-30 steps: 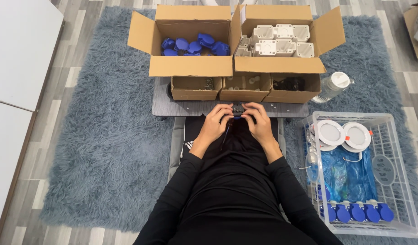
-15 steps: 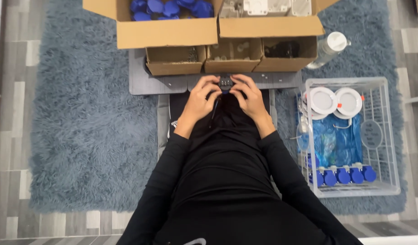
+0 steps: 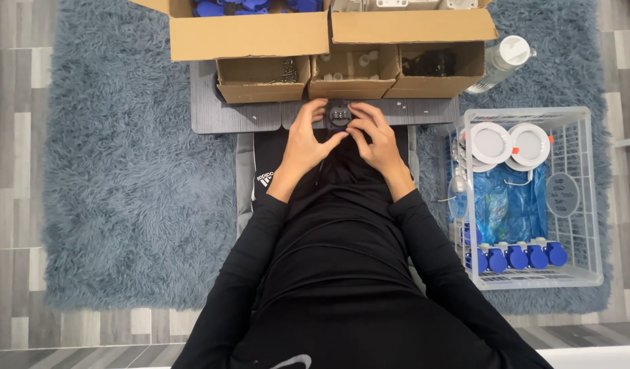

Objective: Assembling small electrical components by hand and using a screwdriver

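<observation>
While both hands pinch it | left hand (image 3: 302,145), right hand (image 3: 375,139) fingers closed on small round black part (image 3: 339,116) | likely light, rigid; grip rim.

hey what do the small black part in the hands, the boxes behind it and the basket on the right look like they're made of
Small black round part, held by left hand and right hand: probably moulded plastic, matte dark; too small to be sure.
Boxes: brown corrugated cardboard, judging by folded flaps and raw edges.
Basket: clear, glossy plastic; slotted see-through walls.
</observation>
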